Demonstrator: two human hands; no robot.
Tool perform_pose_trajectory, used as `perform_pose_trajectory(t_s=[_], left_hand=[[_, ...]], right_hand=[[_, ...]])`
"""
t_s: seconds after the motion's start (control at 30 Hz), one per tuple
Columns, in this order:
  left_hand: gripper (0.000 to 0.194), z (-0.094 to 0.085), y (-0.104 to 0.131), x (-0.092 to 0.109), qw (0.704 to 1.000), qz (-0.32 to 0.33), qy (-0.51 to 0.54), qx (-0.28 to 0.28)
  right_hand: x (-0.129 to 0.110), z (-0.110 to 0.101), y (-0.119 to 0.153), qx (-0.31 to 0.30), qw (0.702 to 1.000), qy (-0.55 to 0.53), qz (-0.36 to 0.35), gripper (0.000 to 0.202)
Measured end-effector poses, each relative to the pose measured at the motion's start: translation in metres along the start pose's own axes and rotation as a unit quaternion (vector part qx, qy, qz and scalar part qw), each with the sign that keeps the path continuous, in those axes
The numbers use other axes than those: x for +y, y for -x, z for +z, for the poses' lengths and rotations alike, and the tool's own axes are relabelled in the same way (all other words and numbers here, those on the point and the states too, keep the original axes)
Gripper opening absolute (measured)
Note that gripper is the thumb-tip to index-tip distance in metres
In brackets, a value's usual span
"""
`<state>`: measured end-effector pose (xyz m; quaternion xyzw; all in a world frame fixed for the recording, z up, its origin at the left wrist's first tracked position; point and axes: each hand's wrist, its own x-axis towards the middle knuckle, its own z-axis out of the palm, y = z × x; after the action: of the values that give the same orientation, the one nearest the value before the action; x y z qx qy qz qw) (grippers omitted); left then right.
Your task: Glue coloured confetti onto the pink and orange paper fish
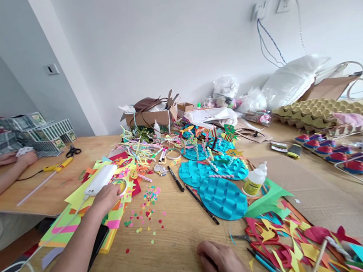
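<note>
On the left, my left hand [105,199] reaches over a pile of coloured paper sheets [74,205]. Its fingers close on a roll of tape [122,186], next to a white power strip [100,179] lying on the paper. Loosely curled, my right hand [226,267] rests on the table at the front, with nothing visible in it. Scissors [242,237] lie just beyond it, beside a heap of paper scraps [297,246]. Blue paper ovals [223,197], a glue bottle [255,180] and a black pen [175,179] lie in the middle.
Paper confetti [151,195] is scattered over the wooden table. A cardboard box [147,118] stands against the wall; egg trays [320,115] lie at the right. At the far left, another person's hands [25,157] hold cards near a yellow glue gun [59,165]. A white cable crosses the left front.
</note>
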<state>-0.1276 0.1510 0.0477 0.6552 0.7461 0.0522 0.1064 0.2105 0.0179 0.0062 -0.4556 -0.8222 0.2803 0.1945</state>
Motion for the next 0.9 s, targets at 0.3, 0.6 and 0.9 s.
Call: perform_pose_trajectory(t_s=[0.3, 0.6, 0.9], left_hand=[[0.015, 0.0, 0.0, 0.002, 0.995, 0.034, -0.094, 0.013], [0.013, -0.016, 0.004, 0.0, 0.995, 0.04, -0.076, 0.044], [0.014, -0.036, 0.025, 0.023, 0.989, 0.094, -0.056, 0.096]], right_hand=[[0.002, 0.002, -0.001, 0.0, 1.0, 0.005, -0.004, 0.018], [0.004, 0.004, -0.001, -0.015, 1.0, 0.02, 0.004, 0.017], [0.005, 0.002, -0.002, 0.017, 0.999, -0.041, 0.002, 0.018]])
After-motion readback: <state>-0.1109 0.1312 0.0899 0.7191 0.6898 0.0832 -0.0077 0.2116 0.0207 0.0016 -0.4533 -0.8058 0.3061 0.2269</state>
